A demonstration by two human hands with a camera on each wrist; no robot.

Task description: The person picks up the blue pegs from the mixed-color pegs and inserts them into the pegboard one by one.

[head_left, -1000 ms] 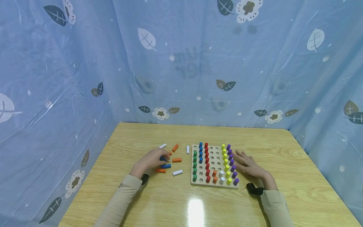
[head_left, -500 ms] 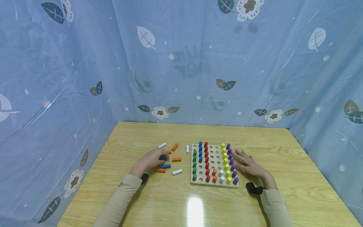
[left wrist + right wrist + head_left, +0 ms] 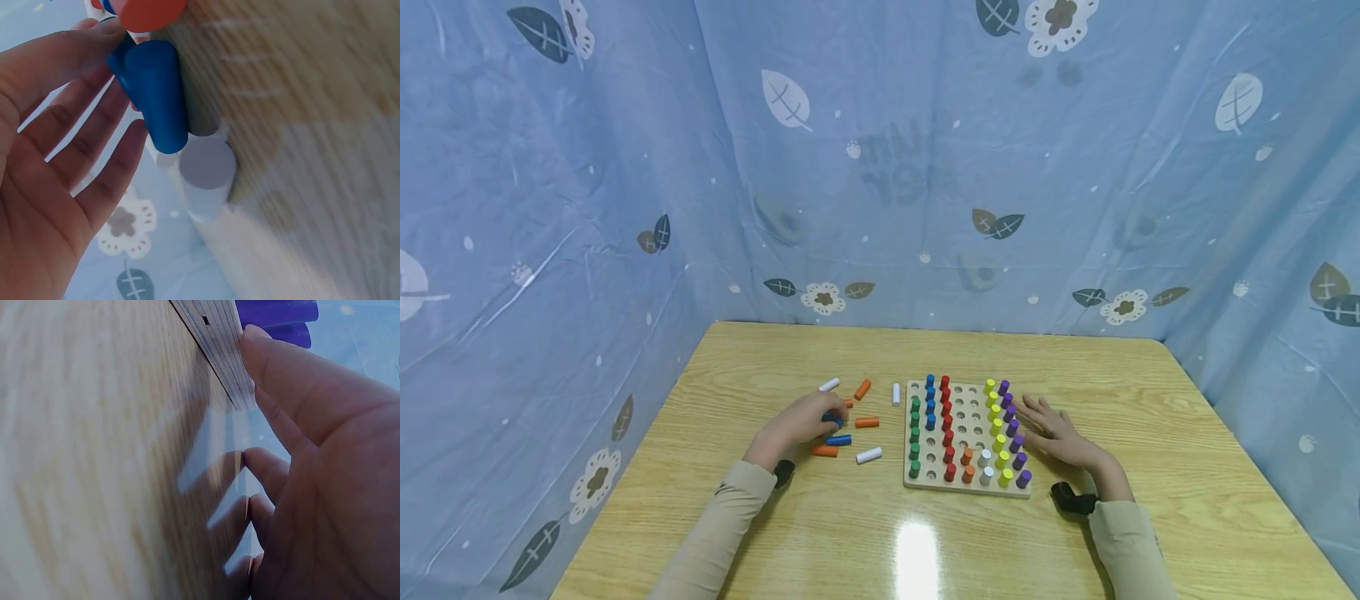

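Observation:
In the head view my left hand is over loose pegs, pinching a blue peg. The left wrist view has the thumb on that dark blue peg, partly hidden behind another blue peg. That second blue peg lies just below the hand in the head view. My right hand rests with fingers spread at the right side of the wooden pegboard. In the right wrist view the thumb of that hand touches the board's edge, beside purple pegs.
Loose orange pegs and white pegs lie left of the board. Green, blue, red, orange, white, yellow and purple pegs stand in it, with bare holes among them. A patterned blue curtain hangs behind the table.

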